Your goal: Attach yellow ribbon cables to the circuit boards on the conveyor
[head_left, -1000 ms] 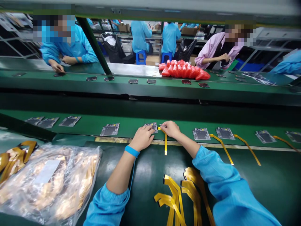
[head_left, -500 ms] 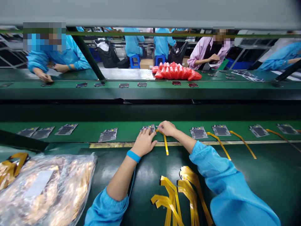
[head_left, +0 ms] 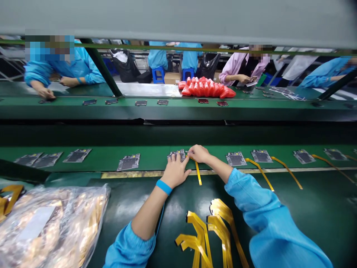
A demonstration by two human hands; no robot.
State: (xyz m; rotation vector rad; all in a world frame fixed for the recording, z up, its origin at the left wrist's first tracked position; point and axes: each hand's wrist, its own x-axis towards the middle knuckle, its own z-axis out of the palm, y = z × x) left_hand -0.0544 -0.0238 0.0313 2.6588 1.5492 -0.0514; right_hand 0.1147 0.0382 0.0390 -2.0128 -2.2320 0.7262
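- L hand (head_left: 175,172) flat on circuit board (head_left: 176,155) on near conveyor belt (head_left: 106,160) — fingers together, pressing down on the board, not clamped.
- R hand (head_left: 198,153) at board's right edge, fingertips pinched on top end of yellow flex cable (head_left: 198,172); cable hangs off belt edge onto the dark bench mat (head_left: 306,208).
- Blue wrist strap (head_left: 164,187) on L wrist.
- Loose pile of flex cables (head_left: 209,238) on mat btw the forearms.
- Clear bag of cables (head_left: 50,223) at left.
- More boards w/ cables attached (head_left: 260,156) to the right on the belt; bare boards (head_left: 128,162) to the left.
- Far belt: red packets (head_left: 208,87), co-workers in blue smocks (head_left: 69,67).
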